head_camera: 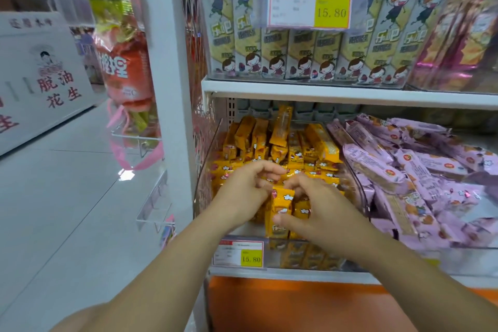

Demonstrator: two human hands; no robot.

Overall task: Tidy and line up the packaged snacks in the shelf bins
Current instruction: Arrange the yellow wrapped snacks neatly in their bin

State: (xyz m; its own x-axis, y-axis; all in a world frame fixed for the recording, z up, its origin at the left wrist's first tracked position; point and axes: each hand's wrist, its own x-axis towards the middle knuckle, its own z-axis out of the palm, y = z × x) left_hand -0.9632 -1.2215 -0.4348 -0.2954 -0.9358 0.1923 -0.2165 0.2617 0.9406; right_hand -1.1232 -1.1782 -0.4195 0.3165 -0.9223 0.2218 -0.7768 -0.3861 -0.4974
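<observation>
A clear shelf bin (pixel 207 159) holds several yellow snack packs (pixel 320 145), some standing at the back, others lying jumbled in front. One yellow pack (pixel 280 206) stands upright at the bin's front. My right hand (pixel 320 210) grips it, thumb on its lower front and fingers curled over its top. My left hand (pixel 246 191) presses against the pack's left side with fingers curled above it. The neighbouring bin holds a loose heap of pink packs (pixel 415 170).
Grey-green packs (pixel 296 54) stand in a row on the shelf above, behind a price tag (pixel 310 5). Another price tag (pixel 238 253) hangs on the lower shelf edge. A white upright (pixel 164 62) stands left, with hanging orange bags (pixel 126 73) and open aisle floor (pixel 67 183).
</observation>
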